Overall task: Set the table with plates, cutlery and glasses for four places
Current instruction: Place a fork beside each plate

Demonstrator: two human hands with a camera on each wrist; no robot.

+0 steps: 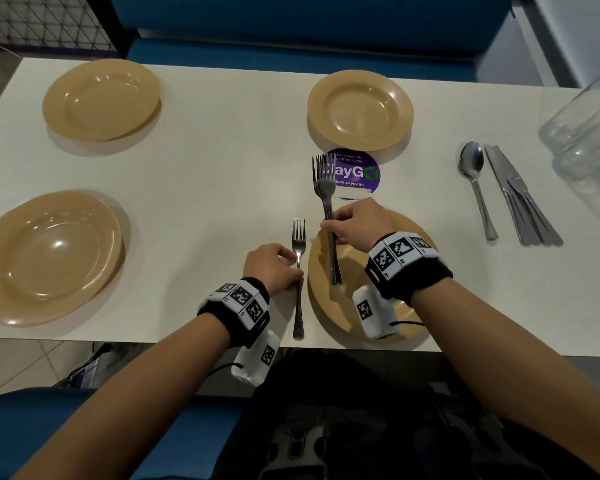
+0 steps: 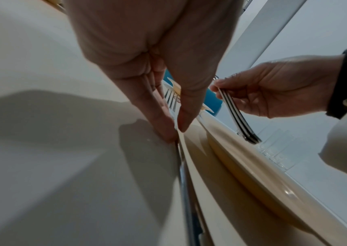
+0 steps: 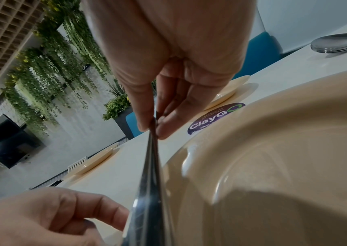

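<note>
Head view looks steeply down on the table (image 1: 222,161) from above; left wrist view sits low, close behind the fingers (image 2: 164,123), facing forward; right wrist view likewise; all share the near plate (image 3: 273,149).

A round purple sticker (image 1: 355,174) with white lettering "ClayGo" and a green arrow ring lies flat on the white laminate table (image 1: 222,174). Behind the table's far edge runs a blue upholstered bench seat (image 1: 291,29), with a black wire grid panel (image 1: 42,22) at the far left corner. Below the near edge, pale floor tiles (image 1: 21,362) show, and a blue padded seat (image 1: 32,427) lies at the bottom left. In the right wrist view, trailing green plants (image 3: 48,69) hang down a pale wall beside a wooden lattice panel (image 3: 2,33), a dark flat screen (image 3: 8,141) is mounted lower down, and a leafy plant in a grey planter (image 3: 118,113) stands nearby.
</note>
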